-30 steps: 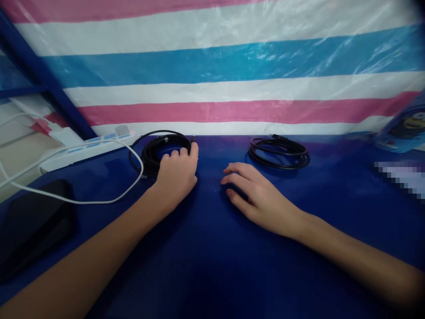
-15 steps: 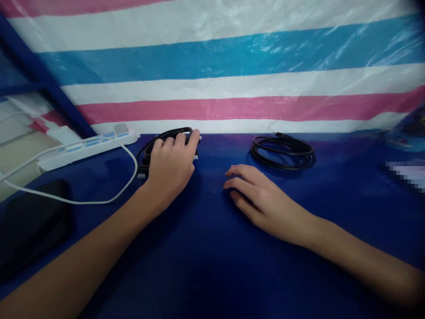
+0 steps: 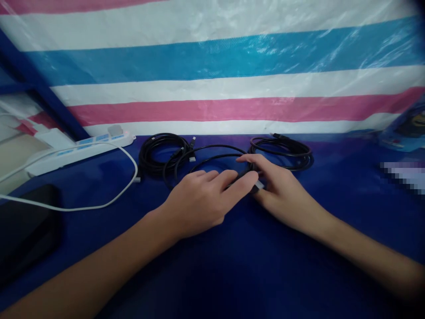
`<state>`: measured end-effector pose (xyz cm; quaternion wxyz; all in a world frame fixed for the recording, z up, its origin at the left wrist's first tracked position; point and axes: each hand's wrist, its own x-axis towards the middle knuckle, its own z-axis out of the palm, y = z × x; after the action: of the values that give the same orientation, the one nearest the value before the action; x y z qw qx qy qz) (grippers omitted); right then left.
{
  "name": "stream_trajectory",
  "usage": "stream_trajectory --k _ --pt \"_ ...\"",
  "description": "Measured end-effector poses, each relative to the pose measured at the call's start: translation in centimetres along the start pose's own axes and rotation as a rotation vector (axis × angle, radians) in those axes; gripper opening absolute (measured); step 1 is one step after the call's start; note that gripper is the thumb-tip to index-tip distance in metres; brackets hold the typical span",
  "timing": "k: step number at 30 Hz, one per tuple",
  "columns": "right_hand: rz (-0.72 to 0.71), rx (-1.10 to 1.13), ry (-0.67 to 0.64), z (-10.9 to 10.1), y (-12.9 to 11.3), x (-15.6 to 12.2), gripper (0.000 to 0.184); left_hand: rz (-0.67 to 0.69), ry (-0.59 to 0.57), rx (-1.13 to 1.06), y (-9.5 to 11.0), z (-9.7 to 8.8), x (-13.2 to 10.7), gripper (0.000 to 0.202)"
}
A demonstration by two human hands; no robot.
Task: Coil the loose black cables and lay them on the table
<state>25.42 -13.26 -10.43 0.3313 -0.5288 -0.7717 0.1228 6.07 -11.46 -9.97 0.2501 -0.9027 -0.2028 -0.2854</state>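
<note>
A loosely looped black cable (image 3: 219, 146) is between my two hands above the blue table. My left hand (image 3: 202, 199) is closed over it, index finger stretched along the cable's end. A silver USB plug (image 3: 259, 185) pokes out past that fingertip. My right hand (image 3: 282, 190) curls around the same end, thumb below the plug and fingers over the top; part of the grip is hidden. Behind my left hand lies a coiled bundle of black cable (image 3: 151, 155) with several plug ends showing. Another black coil (image 3: 299, 150) rests just beyond my right hand.
A white power strip (image 3: 83, 153) stands at the back left, with a white cord (image 3: 128, 190) looping in front. At left lies a dark flat object (image 3: 29, 226). A striped plastic sheet (image 3: 212, 62) backs the blue table (image 3: 226, 274). A blurred pale item (image 3: 405, 175) sits at right.
My left hand has come away from the cable bundle at the back left, moving right and nearer with one black cable. My right hand has closed in around the plug end.
</note>
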Motion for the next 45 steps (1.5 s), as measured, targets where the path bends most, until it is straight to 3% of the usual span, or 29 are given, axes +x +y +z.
stream_trajectory --k 2,5,10,13,16,18,21,26,29,32,34,37,39,43,45 --pt "-0.014 -0.072 -0.047 -0.3 0.0 0.0 0.035 -0.026 0.014 -0.054 0.0 -0.2 0.0 0.031" --pt "-0.071 -0.186 -0.07 -0.2 0.0 -0.1 0.041 -0.112 0.034 -0.13 0.4 -0.5 0.3 0.015" --pt "-0.157 -0.406 -0.148 0.0 0.4 -0.2 0.023 -0.26 -0.008 -0.228 0.4 -1.2 0.9 0.023" --pt "-0.24 -0.466 -0.244 -1.1 1.0 -0.3 0.028 -0.515 -0.06 -0.38 -1.0 -1.2 1.0 0.017" --pt "-0.313 -0.434 -0.321 -2.5 1.0 -0.4 0.034 -0.834 0.002 -0.535 -2.8 -0.7 0.7 0.016" --pt "-0.34 -0.403 -0.316 -3.1 0.4 -0.4 0.028 -0.939 0.053 -0.631 -3.6 -0.5 0.6 0.018" --pt "-0.382 -0.251 -0.319 -3.0 -0.7 -0.5 0.026 -1.023 0.13 -0.754 -3.9 -0.3 0.7 0.023" --pt "-0.385 -0.013 -0.451 -1.6 -2.0 -1.3 0.021 -1.102 0.335 -0.915 -3.5 0.4 0.9 0.03" --pt "-0.413 -0.033 -0.238 -1.0 -2.4 -1.6 0.02 -1.086 0.376 -1.005 -3.5 1.1 0.8 0.031" --pt "-0.294 -0.138 0.124 -0.8 -2.1 -1.2 0.032 -1.083 0.361 -1.107 -3.4 1.0 1.3 0.034" --pt "-0.143 -0.12 0.234 -0.9 -1.5 -0.7 0.047 -1.106 0.292 -1.198 -3.0 0.3 1.9 0.047" --pt "0.103 0.153 0.17 -1.2 -0.8 -0.1 0.059 -1.076 0.059 -1.279 -2.3 -1.1 2.6 0.066" --pt "0.209 0.317 0.079 -1.4 -0.8 0.1 0.042 -0.999 -0.074 -1.274 -1.9 -1.7 2.6 0.068" --pt "0.369 0.664 -0.119 -2.2 -1.9 0.1 0.02 -0.91 -0.117 -1.554 -1.8 -1.6 1.9 0.038" --pt "0.436 0.808 -0.143 -2.5 -2.4 0.1 0.02 -0.948 -0.117 -1.755 -2.0 -1.4 1.5 0.041"
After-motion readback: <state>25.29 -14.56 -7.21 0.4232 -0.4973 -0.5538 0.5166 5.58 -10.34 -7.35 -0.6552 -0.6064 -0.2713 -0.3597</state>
